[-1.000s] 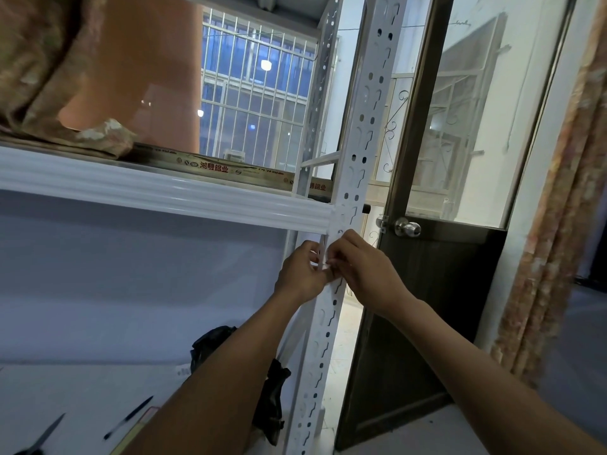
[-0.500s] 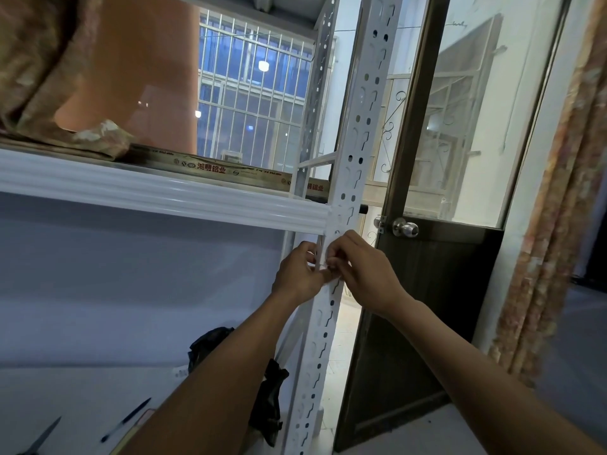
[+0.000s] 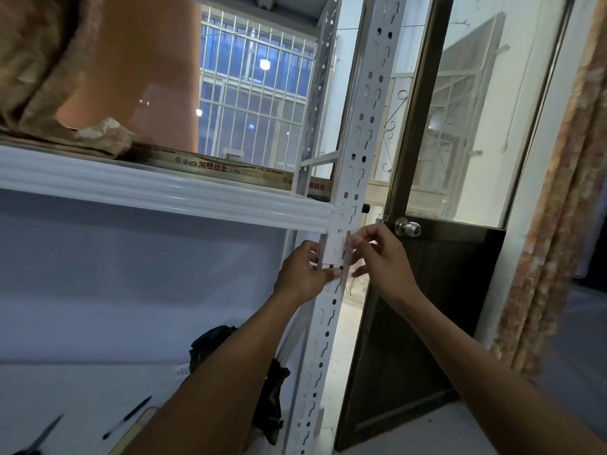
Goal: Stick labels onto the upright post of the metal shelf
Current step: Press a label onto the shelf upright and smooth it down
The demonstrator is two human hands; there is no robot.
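Observation:
The white perforated upright post [image 3: 361, 133] of the metal shelf runs from top centre down to the bottom. A white label [image 3: 335, 245] lies flat on the post just below the shelf beam [image 3: 164, 197]. My left hand [image 3: 303, 274] holds the post from the left, its thumb pressing the label's lower edge. My right hand [image 3: 381, 254] is at the post's right side, fingertips pinching the label's right edge.
A dark door [image 3: 427, 323] with a round metal knob [image 3: 408, 228] stands right of the post. A black bag [image 3: 269, 399], a pen [image 3: 126, 417] and scissors [image 3: 42, 435] lie on the lower shelf. Cloth bundles sit on the upper shelf. A curtain [image 3: 558, 224] hangs at right.
The two hands, which were pinched together in front of the post, have spread apart, and the white label now lies flat against the post.

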